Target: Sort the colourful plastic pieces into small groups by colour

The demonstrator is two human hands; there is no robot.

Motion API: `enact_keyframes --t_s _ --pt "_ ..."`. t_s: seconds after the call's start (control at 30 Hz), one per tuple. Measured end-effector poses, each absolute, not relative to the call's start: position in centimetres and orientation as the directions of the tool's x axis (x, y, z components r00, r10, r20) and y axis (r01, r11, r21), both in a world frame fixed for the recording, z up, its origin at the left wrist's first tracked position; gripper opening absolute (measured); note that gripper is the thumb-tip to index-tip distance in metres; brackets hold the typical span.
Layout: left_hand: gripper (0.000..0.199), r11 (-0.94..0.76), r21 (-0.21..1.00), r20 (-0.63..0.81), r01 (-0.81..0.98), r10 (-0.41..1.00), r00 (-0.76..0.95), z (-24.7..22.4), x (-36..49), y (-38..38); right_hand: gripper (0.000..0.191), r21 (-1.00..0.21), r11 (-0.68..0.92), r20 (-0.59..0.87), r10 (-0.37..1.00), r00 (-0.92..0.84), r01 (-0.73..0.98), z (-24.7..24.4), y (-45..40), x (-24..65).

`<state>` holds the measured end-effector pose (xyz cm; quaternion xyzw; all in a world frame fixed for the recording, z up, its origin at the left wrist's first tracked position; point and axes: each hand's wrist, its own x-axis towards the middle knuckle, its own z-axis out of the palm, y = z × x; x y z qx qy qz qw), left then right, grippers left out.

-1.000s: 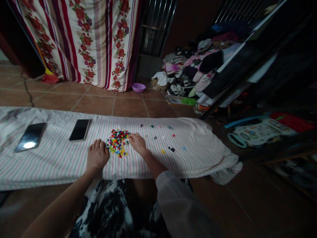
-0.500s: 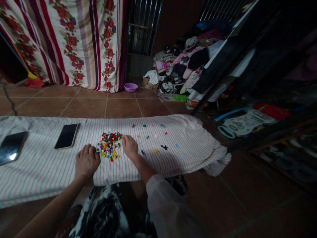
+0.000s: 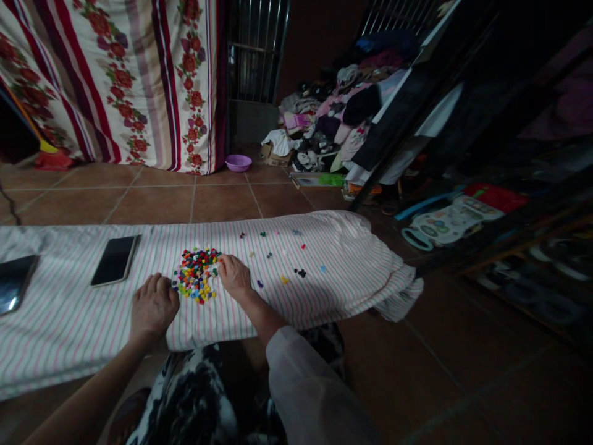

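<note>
A pile of small multicoloured cube-like pieces (image 3: 197,276) lies on the striped cloth (image 3: 152,327). At the pile's right edge is my right hand (image 3: 235,275), its fingers bent down and drawn together against the pieces; their tips are hidden. My left hand (image 3: 154,305) rests palm down on the cloth at the pile's lower left, fingers stretched forward, holding nothing I can see. Right of the pile, small groups sorted by colour are spread out, among them yellow pieces (image 3: 284,280), black pieces (image 3: 301,272), a red piece (image 3: 303,246) and dark green pieces (image 3: 262,234).
A phone (image 3: 115,261) lies left of the pile, with another dark-screened device (image 3: 15,283) at the far left. Beyond the cloth are a purple basin (image 3: 238,163), a heap of clothes (image 3: 333,117) and a floral curtain (image 3: 152,86). A colourful plastic toy (image 3: 456,221) sits at right.
The whole view has shifted slightly, so things appear further left. Both hands keep about the same places beside the pile, the right one still at its right edge.
</note>
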<state>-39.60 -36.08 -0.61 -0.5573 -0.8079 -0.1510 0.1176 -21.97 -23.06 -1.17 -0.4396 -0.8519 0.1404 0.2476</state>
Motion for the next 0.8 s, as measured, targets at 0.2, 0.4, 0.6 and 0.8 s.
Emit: enact_keyframes --t_s 0.2,0.4,0.6,0.8 --pt "0.029 0.332 0.122 0.358 0.935 0.864 -0.354 -0.64 -39.62 -36.1 0.027 -0.429 0.637 0.318 0.77 -0.554 0.64 -1.14 -23.37 -21.93" --pt "0.032 0.33 0.088 0.354 0.94 0.872 -0.339 -0.49 -39.62 -36.13 0.026 -0.437 0.647 0.333 0.762 -0.556 0.625 -1.16 -23.38 -21.85" --pt "0.034 0.345 0.067 0.323 0.936 0.88 -0.347 -0.42 -39.57 -36.12 0.024 -0.465 0.606 0.327 0.795 -0.511 0.645 -0.69 -23.44 -21.66" --pt "0.033 0.359 0.092 0.314 0.929 0.875 -0.369 -0.32 -39.47 -36.09 0.024 -0.484 0.578 0.326 0.816 -0.478 0.657 -0.79 -23.37 -21.57"
